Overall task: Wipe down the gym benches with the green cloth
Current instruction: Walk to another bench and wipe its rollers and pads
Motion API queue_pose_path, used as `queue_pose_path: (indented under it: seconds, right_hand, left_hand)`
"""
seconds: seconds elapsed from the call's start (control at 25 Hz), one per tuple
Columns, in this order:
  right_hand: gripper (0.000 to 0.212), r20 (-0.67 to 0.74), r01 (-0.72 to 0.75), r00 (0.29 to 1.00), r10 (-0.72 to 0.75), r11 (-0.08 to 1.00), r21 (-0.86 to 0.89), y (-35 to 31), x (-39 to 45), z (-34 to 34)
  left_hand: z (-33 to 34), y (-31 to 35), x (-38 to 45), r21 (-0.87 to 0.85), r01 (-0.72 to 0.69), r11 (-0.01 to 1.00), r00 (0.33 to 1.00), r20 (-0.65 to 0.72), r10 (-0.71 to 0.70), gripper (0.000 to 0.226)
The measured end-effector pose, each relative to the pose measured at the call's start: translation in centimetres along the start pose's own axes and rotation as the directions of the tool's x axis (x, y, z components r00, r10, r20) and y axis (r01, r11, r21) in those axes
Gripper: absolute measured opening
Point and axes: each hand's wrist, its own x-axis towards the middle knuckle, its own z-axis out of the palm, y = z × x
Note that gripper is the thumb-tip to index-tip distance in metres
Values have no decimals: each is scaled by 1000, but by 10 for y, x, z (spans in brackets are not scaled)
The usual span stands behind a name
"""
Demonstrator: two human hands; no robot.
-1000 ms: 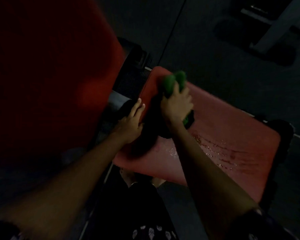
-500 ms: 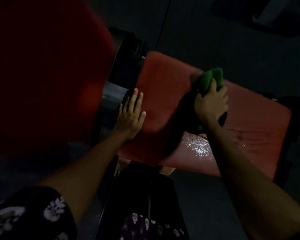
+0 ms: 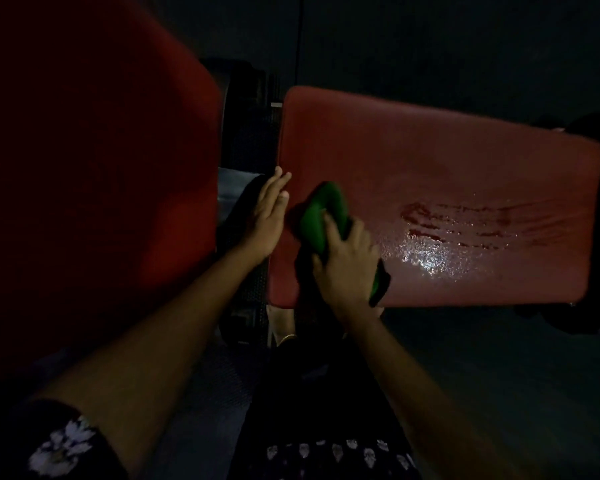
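A red padded bench seat [image 3: 447,161] fills the middle and right of the view, with wet streaks and shiny droplets on its near right part. My right hand [image 3: 347,268] grips the bunched green cloth [image 3: 321,216] and holds it against the seat's near left area. With its fingers straight, my left hand [image 3: 269,211] rests against the seat's left edge. A second red pad [image 3: 94,168], the backrest, rises large on the left.
Black frame parts [image 3: 248,109] sit in the gap between the two red pads, and another dark frame piece [image 3: 593,216] stands at the seat's right end. Dark floor [image 3: 465,46] lies beyond and below. My patterned clothing shows at the bottom.
My right hand with the cloth has moved from the seat's far middle back toward me and to the left. My left hand stays at the seat's left edge. The view has shifted.
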Motion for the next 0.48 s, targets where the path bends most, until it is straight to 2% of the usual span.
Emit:
queue_pose_path:
  seconds: [0.08, 0.16, 0.2, 0.24, 0.28, 0.32, 0.36, 0.4, 0.44, 0.48]
  right_hand:
    - [67, -16, 245, 969, -247, 967, -68, -4, -22, 12]
    - [65, 4, 474, 878, -479, 866, -159, 22, -25, 14]
    - [65, 15, 530, 843, -538, 825, -194, 43, -23, 14]
    - [69, 2, 513, 851, -525, 832, -211, 63, -23, 12]
    - [75, -43, 395, 912, -409, 900, -182, 78, -26, 8]
    - [78, -110, 177, 976, -186, 980, -85, 85, -30, 3]
    - [77, -152, -95, 983, 101, 994, 49, 82, -35, 1]
    - [75, -124, -337, 926, 357, 929, 154, 70, -37, 4]
    - [74, -57, -457, 877, 477, 865, 209, 51, -40, 7]
    - [73, -28, -422, 898, 440, 877, 229, 29, -39, 8]
  left_hand:
    - [-4, 5, 2, 26, 10, 1000, 1000, -8, -9, 38]
    - [-8, 7, 5, 144, 2, 990, 1000, -29, 2, 43]
    - [-9, 7, 7, 270, -27, 962, 999, -37, 39, 51]
    - [-9, 8, 8, 401, -63, 914, 996, -28, 81, 57]
    - [-7, 8, 9, 497, -100, 862, 993, -9, 121, 58]
    - [-4, 10, 10, 552, -134, 823, 989, 16, 150, 56]
    - [1, 11, 13, 583, -165, 796, 984, 42, 174, 54]
    - [8, 13, 15, 607, -186, 772, 981, 65, 185, 55]
    - [16, 14, 16, 636, -186, 749, 980, 71, 184, 57]
    - [20, 13, 16, 665, -167, 728, 983, 50, 179, 58]
